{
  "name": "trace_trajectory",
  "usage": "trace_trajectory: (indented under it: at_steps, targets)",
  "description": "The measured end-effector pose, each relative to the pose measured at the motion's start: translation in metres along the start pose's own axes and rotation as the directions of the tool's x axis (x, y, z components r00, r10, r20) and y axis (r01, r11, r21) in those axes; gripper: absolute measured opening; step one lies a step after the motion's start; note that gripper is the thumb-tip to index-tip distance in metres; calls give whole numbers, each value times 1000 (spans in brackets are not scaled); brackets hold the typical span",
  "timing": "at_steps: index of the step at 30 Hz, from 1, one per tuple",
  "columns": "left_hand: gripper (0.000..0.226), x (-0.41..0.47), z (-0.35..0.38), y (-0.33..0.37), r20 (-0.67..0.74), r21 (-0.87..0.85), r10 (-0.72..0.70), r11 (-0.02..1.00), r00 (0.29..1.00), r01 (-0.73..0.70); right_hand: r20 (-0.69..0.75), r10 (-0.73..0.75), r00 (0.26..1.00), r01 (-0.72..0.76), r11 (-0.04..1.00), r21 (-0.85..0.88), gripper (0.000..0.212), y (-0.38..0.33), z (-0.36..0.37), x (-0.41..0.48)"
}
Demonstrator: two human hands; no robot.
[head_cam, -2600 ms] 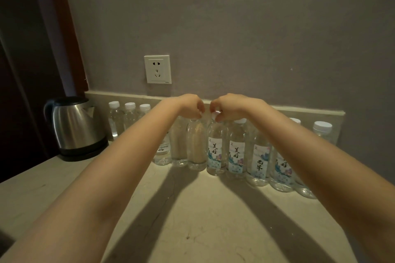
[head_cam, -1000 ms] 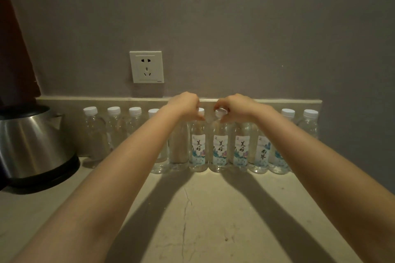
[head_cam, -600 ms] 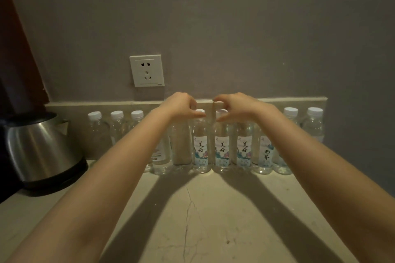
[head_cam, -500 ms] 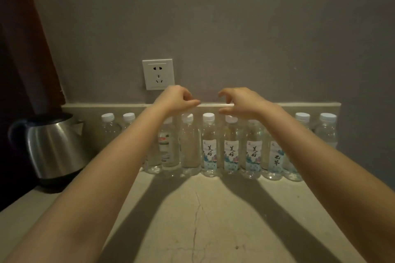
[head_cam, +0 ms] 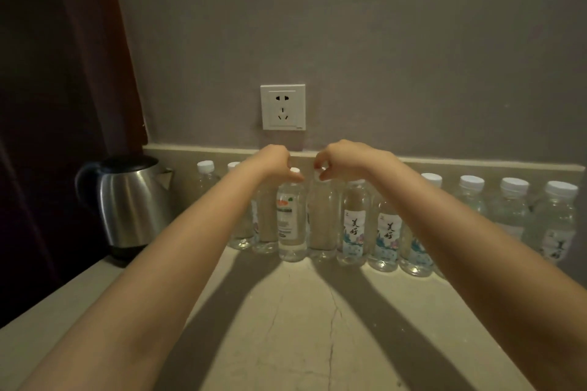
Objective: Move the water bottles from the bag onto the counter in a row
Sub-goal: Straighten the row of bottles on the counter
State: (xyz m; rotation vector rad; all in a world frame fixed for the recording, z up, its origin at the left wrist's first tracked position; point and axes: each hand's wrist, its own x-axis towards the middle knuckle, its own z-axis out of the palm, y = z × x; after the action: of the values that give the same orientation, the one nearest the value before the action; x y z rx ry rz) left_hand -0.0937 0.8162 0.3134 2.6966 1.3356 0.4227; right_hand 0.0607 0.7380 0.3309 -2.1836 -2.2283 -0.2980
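Observation:
Several clear water bottles with white caps stand in a row along the back of the beige counter (head_cam: 286, 327), against the low backsplash. My left hand (head_cam: 274, 160) pinches the cap of a bottle with a white and orange label (head_cam: 290, 222). Beside it, my right hand (head_cam: 343, 159) pinches the cap of a plain clear bottle (head_cam: 322, 219). Both bottles stand upright on the counter within the row. Bottles with blue flowered labels (head_cam: 354, 232) follow to the right. My forearms hide parts of the row. No bag is in view.
A steel electric kettle (head_cam: 130, 203) with a black lid stands at the left end of the row. A white wall socket (head_cam: 282, 106) sits above the bottles on the grey wall. A dark panel (head_cam: 63, 105) rises at the left.
My hands had lifted off the caps with fingers apart half a second ago; now they have come down and closed on the caps of two bottles further left in the row. The view shifted right.

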Motion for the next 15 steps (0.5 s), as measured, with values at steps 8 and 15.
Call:
trace_trajectory:
  at_steps: [8,15]
  targets:
    - [29,8,-18,1,172,126,182,971,968,-205,4,62,998,-62,998,31,36,-4,1,-1]
    - [36,24,-15,-13,105,116,335,931,936,-346,47,195,980,-197,980,27,42,-17,-6,-2]
